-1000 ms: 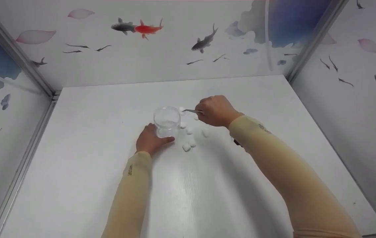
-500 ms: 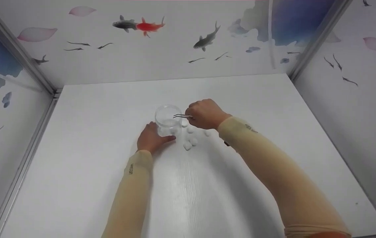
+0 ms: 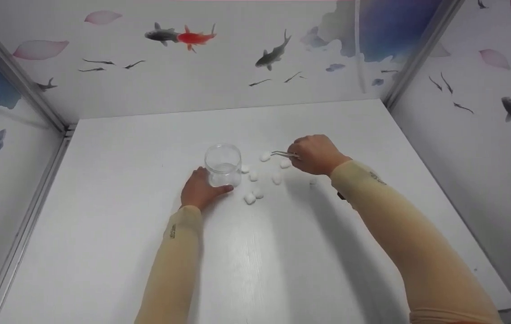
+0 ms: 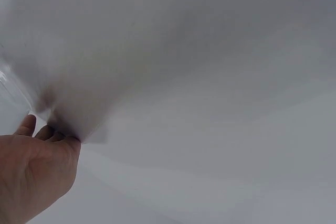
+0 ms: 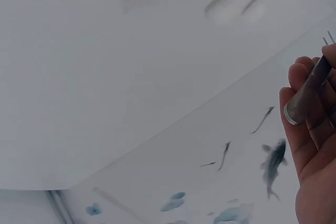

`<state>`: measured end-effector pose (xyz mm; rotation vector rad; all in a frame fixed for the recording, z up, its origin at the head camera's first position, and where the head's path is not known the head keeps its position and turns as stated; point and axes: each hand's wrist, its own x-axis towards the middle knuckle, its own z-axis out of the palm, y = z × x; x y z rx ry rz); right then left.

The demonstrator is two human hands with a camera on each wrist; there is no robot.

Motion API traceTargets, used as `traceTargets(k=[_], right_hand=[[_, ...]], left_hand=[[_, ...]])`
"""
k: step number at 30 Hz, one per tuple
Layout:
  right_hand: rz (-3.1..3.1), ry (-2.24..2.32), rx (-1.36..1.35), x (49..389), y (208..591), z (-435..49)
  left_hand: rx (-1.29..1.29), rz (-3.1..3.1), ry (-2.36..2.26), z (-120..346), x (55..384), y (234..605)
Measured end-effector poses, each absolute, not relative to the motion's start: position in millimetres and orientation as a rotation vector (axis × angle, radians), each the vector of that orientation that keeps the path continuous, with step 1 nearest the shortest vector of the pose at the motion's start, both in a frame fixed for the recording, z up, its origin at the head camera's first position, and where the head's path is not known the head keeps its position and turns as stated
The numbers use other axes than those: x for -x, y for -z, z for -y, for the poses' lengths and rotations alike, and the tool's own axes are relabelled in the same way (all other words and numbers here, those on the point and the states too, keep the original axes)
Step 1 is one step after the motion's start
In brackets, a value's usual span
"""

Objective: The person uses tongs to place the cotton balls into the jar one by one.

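Pale sleeves [image 3: 170, 265] nearest, both forearms reaching forward. Left hand [image 3: 198, 191] low, thumb and fingers curled round clear jar [image 3: 223, 173], upright on white table [image 3: 102, 193]. White balls [image 3: 250, 198] scattered right of jar. Right hand [image 3: 316, 154] farther out, fingers clamped on slim silvery tweezers [image 3: 288, 155], tips slightly parted beside one ball. Fish-printed wall [image 3: 219, 85] behind.

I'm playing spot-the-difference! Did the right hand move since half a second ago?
Yes. In the head view, the right hand moved right, away from the clear jar, nearer the right edge of the white table.
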<state>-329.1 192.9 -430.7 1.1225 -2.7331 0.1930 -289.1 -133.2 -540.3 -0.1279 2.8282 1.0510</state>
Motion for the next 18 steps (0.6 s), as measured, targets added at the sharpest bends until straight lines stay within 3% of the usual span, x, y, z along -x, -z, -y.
traceTargets(k=[7,18], right_hand=[[2.826,-0.047,-1.039,327,457,-228],[2.894,0.009,-1.003,332,469,-238]], left_hand=[[0.135,-2.812,-1.032,135,289,543],[0.108,-2.842,-1.026,133,291,542]])
